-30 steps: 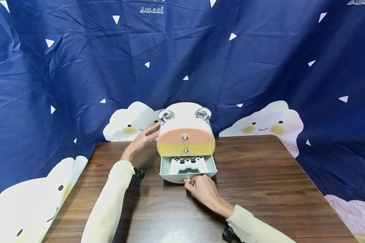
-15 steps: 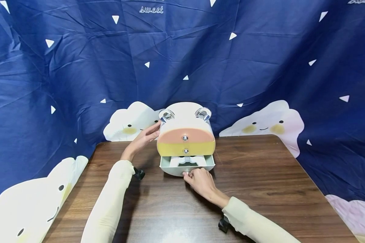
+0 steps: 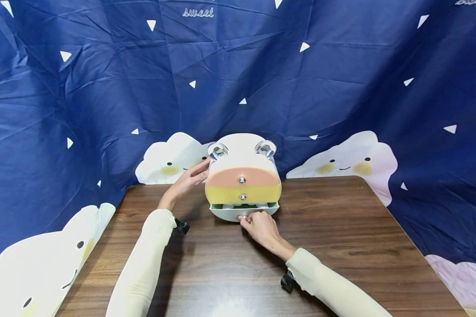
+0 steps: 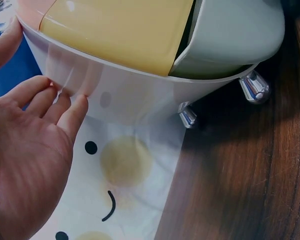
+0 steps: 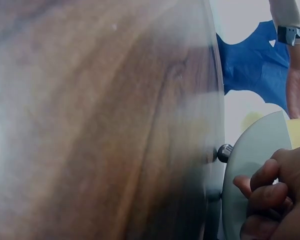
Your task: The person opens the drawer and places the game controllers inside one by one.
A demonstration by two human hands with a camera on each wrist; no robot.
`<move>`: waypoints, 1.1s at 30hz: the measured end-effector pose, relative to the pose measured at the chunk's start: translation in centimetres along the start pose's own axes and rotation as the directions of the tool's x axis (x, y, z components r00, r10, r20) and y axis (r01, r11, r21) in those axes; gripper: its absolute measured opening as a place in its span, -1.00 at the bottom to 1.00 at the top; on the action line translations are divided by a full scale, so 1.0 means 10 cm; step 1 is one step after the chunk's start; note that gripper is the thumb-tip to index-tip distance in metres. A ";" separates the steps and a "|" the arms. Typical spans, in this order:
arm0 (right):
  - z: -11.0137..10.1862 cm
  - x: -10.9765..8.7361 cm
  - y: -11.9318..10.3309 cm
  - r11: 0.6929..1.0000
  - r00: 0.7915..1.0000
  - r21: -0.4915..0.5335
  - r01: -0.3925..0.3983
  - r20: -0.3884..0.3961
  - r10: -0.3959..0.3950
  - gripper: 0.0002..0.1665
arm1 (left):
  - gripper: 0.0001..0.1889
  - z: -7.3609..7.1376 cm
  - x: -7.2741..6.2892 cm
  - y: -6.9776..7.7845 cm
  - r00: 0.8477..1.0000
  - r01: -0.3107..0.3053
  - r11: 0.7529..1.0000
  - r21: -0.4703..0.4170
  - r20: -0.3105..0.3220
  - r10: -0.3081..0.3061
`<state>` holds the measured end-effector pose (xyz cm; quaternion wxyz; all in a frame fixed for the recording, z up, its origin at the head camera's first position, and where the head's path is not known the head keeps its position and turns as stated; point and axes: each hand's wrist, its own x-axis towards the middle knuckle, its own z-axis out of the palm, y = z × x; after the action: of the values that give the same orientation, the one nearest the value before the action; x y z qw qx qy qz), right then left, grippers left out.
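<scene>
A small drawer cabinet [image 3: 242, 154] with a white body and two round silver eye-like pieces on top stands near the table's back edge. Its orange drawer [image 3: 226, 177] and yellow drawer [image 3: 222, 195] sit flush. The pale green bottom drawer [image 3: 224, 214] sticks out slightly; only slivers of the white game controller [image 3: 232, 205] show inside. My right hand [image 3: 263, 229] pinches the bottom drawer's knob, fingers curled, as the right wrist view also shows. My left hand [image 3: 186, 181] rests its extended fingertips [image 4: 80, 102] against the cabinet's left side.
The cabinet stands on short silver feet [image 4: 255, 87] on a brown wood-grain table [image 3: 341, 229]. Behind the table hangs a blue cloth [image 3: 238, 66] with white triangles and smiling clouds. Both wrists carry black straps or devices [image 3: 181, 226] under pale sleeves.
My right hand has pushed the green bottom drawer inward, away from me, and the controller in it has gone mostly under the yellow drawer. The left hand has stayed against the cabinet's side.
</scene>
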<state>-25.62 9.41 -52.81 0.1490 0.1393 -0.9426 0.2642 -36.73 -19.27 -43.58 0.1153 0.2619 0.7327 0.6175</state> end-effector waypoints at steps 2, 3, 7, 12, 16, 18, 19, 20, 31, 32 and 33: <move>0.01 0.03 0.01 1.000 1.000 -0.006 -0.001 -0.008 0.001 -0.26 | -0.28 0.00 0.00 0.00 1.000 0.004 1.000 0.000 -0.003 -0.004; 0.02 0.04 0.01 1.000 1.000 -0.009 -0.003 -0.011 0.003 -0.26 | -0.28 0.00 0.00 0.00 1.000 0.006 1.000 0.000 -0.002 -0.006; 0.04 0.08 0.03 1.000 1.000 -0.017 -0.011 -0.015 0.011 -0.24 | -0.29 0.00 0.00 0.00 1.000 0.015 1.000 0.004 0.001 -0.015; 0.04 0.12 0.03 0.999 0.999 -0.006 -0.040 -0.001 0.040 -0.24 | -0.30 0.00 0.01 0.00 1.000 0.013 1.000 0.000 -0.003 -0.013; 0.03 0.13 0.01 0.998 0.998 -0.008 -0.058 0.021 0.058 -0.25 | -0.30 0.00 0.00 0.02 1.000 0.009 1.000 0.000 -0.003 -0.009; 0.03 0.13 0.01 0.998 0.998 -0.008 -0.062 0.028 0.062 -0.25 | -0.30 0.00 0.00 0.01 1.000 0.010 1.000 0.002 -0.004 -0.010; 0.03 0.13 0.01 0.998 0.998 -0.008 -0.062 0.028 0.062 -0.24 | -0.30 0.00 0.00 0.01 1.000 0.011 1.000 0.004 -0.003 -0.011; 0.03 0.14 0.01 0.998 0.998 -0.007 -0.063 0.029 0.063 -0.24 | -0.30 0.00 0.00 0.01 1.000 0.011 1.000 0.005 -0.001 -0.011; 0.04 0.15 0.03 0.994 0.994 0.057 -0.093 0.057 0.089 -0.23 | -0.29 0.01 -0.02 0.02 1.000 0.007 1.000 0.004 -0.006 -0.007; 0.04 0.15 0.03 0.994 0.994 0.058 -0.093 0.057 0.090 -0.23 | -0.29 0.01 -0.02 0.03 1.000 0.007 1.000 0.002 -0.006 -0.007; 0.04 0.14 0.03 0.994 0.994 0.061 -0.095 0.057 0.092 -0.23 | -0.29 0.01 -0.02 0.03 1.000 0.008 1.000 0.001 -0.006 -0.008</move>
<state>-27.12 9.15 -52.77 0.1066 0.1068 -0.9428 0.2971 -36.46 -19.27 -43.37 0.1155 0.2571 0.7342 0.6176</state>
